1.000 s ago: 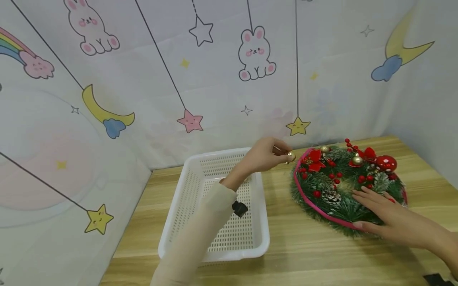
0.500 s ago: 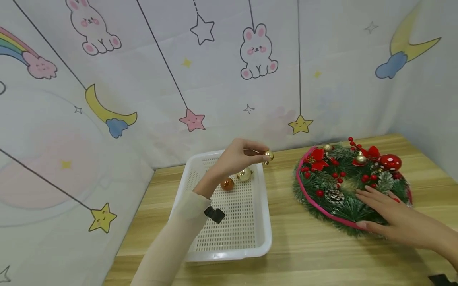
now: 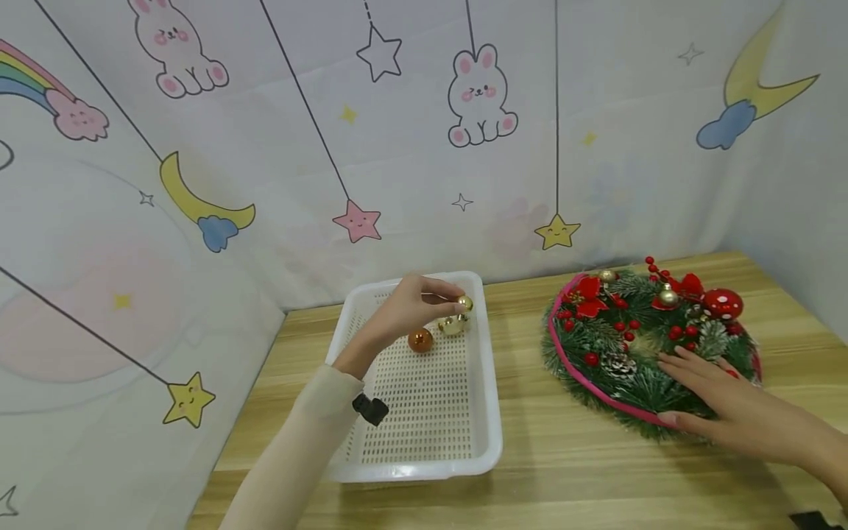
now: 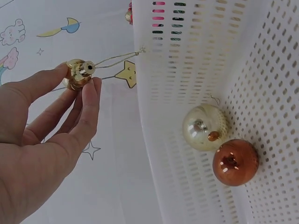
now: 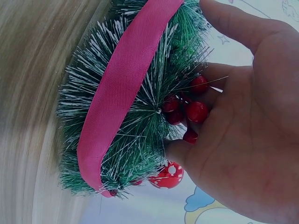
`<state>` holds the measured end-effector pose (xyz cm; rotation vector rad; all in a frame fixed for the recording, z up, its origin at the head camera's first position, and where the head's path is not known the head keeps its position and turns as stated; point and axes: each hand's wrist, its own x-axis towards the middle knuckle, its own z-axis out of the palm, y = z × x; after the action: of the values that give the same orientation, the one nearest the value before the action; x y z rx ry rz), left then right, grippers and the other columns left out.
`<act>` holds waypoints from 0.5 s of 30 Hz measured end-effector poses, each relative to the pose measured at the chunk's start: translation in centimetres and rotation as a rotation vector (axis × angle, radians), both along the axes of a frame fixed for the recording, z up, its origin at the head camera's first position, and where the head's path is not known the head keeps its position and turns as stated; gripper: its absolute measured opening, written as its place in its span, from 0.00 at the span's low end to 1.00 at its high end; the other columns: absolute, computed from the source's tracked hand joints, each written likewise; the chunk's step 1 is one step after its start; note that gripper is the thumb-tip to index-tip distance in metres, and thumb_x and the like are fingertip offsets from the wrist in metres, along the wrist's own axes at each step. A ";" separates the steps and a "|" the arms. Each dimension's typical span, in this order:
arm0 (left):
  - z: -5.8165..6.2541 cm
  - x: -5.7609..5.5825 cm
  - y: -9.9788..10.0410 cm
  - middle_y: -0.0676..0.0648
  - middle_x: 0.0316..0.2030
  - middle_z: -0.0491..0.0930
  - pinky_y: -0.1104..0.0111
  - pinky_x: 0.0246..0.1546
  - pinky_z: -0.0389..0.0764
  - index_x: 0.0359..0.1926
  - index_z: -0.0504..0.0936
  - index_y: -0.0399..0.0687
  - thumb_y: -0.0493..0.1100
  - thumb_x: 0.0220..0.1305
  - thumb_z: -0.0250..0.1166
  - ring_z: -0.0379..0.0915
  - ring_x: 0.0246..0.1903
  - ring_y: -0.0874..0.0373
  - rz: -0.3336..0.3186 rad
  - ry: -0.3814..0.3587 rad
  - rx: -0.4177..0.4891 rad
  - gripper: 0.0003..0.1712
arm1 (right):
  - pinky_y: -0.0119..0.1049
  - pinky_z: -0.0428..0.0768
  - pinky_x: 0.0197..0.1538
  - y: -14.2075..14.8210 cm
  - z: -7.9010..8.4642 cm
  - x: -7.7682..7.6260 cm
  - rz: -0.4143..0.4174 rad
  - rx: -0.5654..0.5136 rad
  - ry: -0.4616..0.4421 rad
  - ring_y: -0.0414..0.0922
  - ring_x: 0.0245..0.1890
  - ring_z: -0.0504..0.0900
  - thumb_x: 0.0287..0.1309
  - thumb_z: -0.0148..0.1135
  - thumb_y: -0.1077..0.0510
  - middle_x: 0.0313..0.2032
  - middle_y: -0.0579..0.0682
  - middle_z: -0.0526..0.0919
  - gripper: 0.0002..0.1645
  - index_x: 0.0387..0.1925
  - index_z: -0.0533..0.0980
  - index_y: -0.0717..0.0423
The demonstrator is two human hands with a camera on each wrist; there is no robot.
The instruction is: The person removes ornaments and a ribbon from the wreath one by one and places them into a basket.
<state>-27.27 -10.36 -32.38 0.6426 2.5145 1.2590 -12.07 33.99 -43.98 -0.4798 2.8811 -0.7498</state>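
My left hand pinches a small gold Christmas bauble between thumb and fingertips, above the far right part of the white plastic basket. A thin gold hanging loop trails from its cap. On the basket's floor lie a pale gold bauble and a shiny copper bauble. To the right, my right hand rests on the near edge of a green Christmas wreath, fingers extended and thumb by its pink ribbon. Red berries show beside the palm.
Frosted pine sprigs, a red poinsettia, a pine cone and a white-dotted red ball decorate the wreath. A wood-grain table carries everything. Behind it hangs a white cloth printed with bunnies, stars and moons.
My left hand has moved left with the gold bauble, from beside the wreath to over the basket. The two baubles in the basket came into view. My right hand stays on the wreath.
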 end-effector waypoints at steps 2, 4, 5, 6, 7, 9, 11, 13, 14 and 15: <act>-0.3 -0.2 -0.7 0.50 0.51 0.90 0.60 0.59 0.86 0.54 0.90 0.50 0.47 0.68 0.74 0.87 0.55 0.56 0.016 0.019 -0.026 0.16 | 0.83 0.33 0.71 0.0 0.0 0.0 0.001 -0.001 -0.001 0.77 0.78 0.48 0.67 0.69 0.43 0.78 0.76 0.55 0.51 0.79 0.59 0.65; -0.6 -0.4 -1.5 0.48 0.52 0.90 0.59 0.61 0.84 0.55 0.89 0.49 0.47 0.68 0.74 0.87 0.55 0.54 0.034 0.040 -0.048 0.16 | 0.84 0.35 0.71 0.0 0.0 0.0 0.003 -0.006 -0.001 0.77 0.78 0.49 0.67 0.69 0.43 0.78 0.76 0.55 0.51 0.79 0.59 0.65; -0.7 -0.6 -1.9 0.48 0.52 0.90 0.58 0.62 0.84 0.55 0.89 0.49 0.47 0.68 0.73 0.87 0.55 0.53 0.043 0.046 -0.058 0.16 | 0.84 0.36 0.71 -0.1 0.0 0.0 0.003 -0.006 -0.001 0.77 0.78 0.49 0.67 0.69 0.43 0.78 0.76 0.55 0.51 0.79 0.59 0.65; -0.9 -0.7 -2.3 0.47 0.52 0.90 0.57 0.63 0.83 0.55 0.89 0.48 0.46 0.69 0.73 0.87 0.55 0.52 0.050 0.056 -0.070 0.17 | 0.84 0.37 0.70 -0.1 0.0 0.0 0.005 -0.008 0.000 0.77 0.78 0.49 0.67 0.69 0.43 0.78 0.76 0.55 0.51 0.79 0.59 0.65; -1.1 -0.9 -2.7 0.46 0.52 0.90 0.57 0.64 0.83 0.55 0.89 0.47 0.46 0.69 0.72 0.87 0.56 0.51 0.058 0.065 -0.083 0.16 | 0.85 0.39 0.70 -0.1 0.1 0.0 0.007 -0.011 0.001 0.77 0.78 0.49 0.67 0.69 0.43 0.78 0.76 0.55 0.51 0.79 0.59 0.65; -1.5 -1.4 -3.5 0.45 0.52 0.90 0.56 0.64 0.82 0.55 0.89 0.46 0.46 0.69 0.72 0.87 0.56 0.50 0.071 0.070 -0.101 0.16 | 0.85 0.41 0.69 0.0 0.1 0.0 0.007 -0.013 0.004 0.78 0.78 0.50 0.67 0.69 0.43 0.78 0.76 0.55 0.51 0.79 0.60 0.65; -1.8 -1.7 -4.4 0.44 0.53 0.89 0.54 0.63 0.83 0.55 0.89 0.45 0.45 0.70 0.71 0.86 0.57 0.48 0.083 0.065 -0.117 0.17 | 0.85 0.42 0.69 0.0 0.1 0.0 0.007 -0.012 0.006 0.78 0.78 0.50 0.67 0.69 0.43 0.78 0.76 0.55 0.51 0.79 0.60 0.65; -2.3 -2.2 -5.2 0.44 0.53 0.89 0.54 0.63 0.84 0.55 0.89 0.45 0.46 0.70 0.71 0.86 0.57 0.48 0.097 0.058 -0.130 0.16 | 0.85 0.42 0.69 0.0 0.1 0.1 0.006 -0.013 0.007 0.78 0.77 0.50 0.67 0.69 0.43 0.78 0.76 0.55 0.51 0.79 0.60 0.65; -2.5 -2.4 -5.6 0.43 0.52 0.89 0.54 0.63 0.83 0.55 0.89 0.45 0.46 0.71 0.70 0.86 0.57 0.48 0.103 0.052 -0.133 0.16 | 0.85 0.41 0.69 0.0 0.1 0.1 0.006 -0.014 0.007 0.78 0.78 0.50 0.67 0.69 0.43 0.78 0.76 0.55 0.51 0.79 0.60 0.65; -2.7 -2.6 -5.9 0.43 0.52 0.89 0.53 0.63 0.83 0.55 0.88 0.44 0.45 0.71 0.70 0.86 0.57 0.48 0.107 0.047 -0.136 0.16 | 0.85 0.41 0.70 0.0 0.1 0.1 0.006 -0.013 0.007 0.78 0.77 0.50 0.67 0.69 0.43 0.78 0.76 0.54 0.51 0.79 0.60 0.65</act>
<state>-29.85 -16.30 -35.08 0.5179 2.6774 1.1065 -12.00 34.02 -43.92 -0.4931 2.8821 -0.7686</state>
